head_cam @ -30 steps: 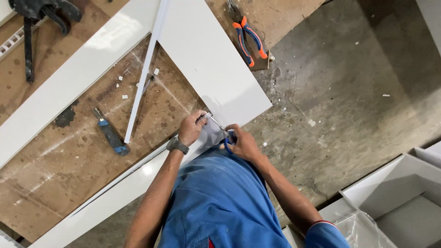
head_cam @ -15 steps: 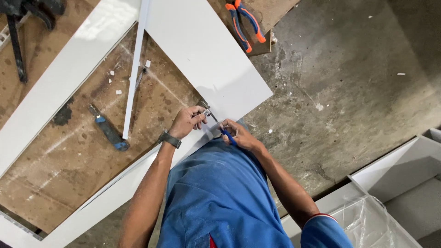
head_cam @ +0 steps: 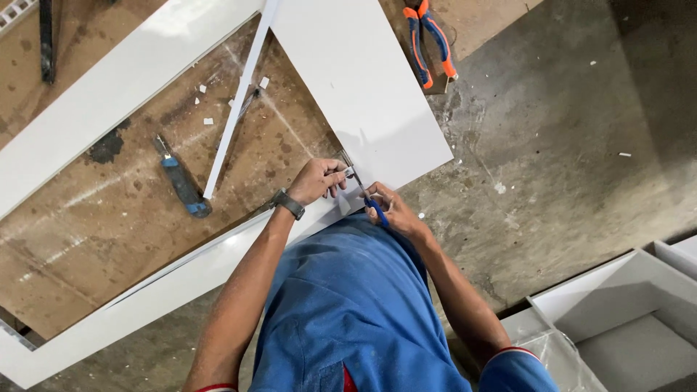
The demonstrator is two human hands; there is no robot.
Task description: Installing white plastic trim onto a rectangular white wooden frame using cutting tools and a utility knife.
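My left hand (head_cam: 317, 180), with a dark watch on its wrist, pinches a small grey piece at the inner corner of a white board frame (head_cam: 363, 87). My right hand (head_cam: 392, 210) grips a blue-handled tool (head_cam: 372, 205) whose thin metal blade runs up to that same corner. Both hands meet where the wide white board joins the long white strip (head_cam: 145, 290) lying on the brown floor panel. My blue shirt fills the lower middle of the view.
A blue-handled knife (head_cam: 181, 185) and a thin white strip (head_cam: 236, 105) lie inside the frame. Orange-and-blue pliers (head_cam: 430, 40) rest at the top by the board. White box-like cabinet parts (head_cam: 624, 305) stand at the lower right on the concrete floor.
The view has drifted a little, so the boards and tools sit slightly higher. My hands stay at the same corner; the blue-handled tool now points more steeply toward the joint.
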